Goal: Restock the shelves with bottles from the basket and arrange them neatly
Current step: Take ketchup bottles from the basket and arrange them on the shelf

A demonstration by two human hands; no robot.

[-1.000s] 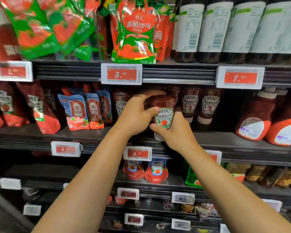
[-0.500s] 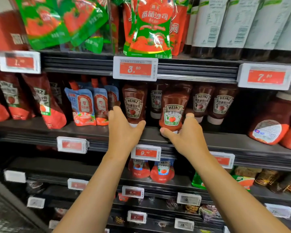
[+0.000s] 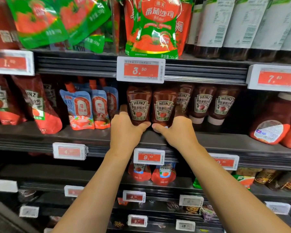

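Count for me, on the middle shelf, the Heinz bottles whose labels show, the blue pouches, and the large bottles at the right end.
Heinz bottles: 5
Blue pouches: 3
Large bottles: 2
Total: 10

Light fell brightly from above, shelf recesses stayed dim, glare streaked the green pouches [image 3: 40, 22], and wide-angle edges bent, slightly blurred.

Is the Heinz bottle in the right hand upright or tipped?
Upright. The right Heinz bottle stands cap-down, label level, beside the left Heinz bottle; the right hand grips its base.
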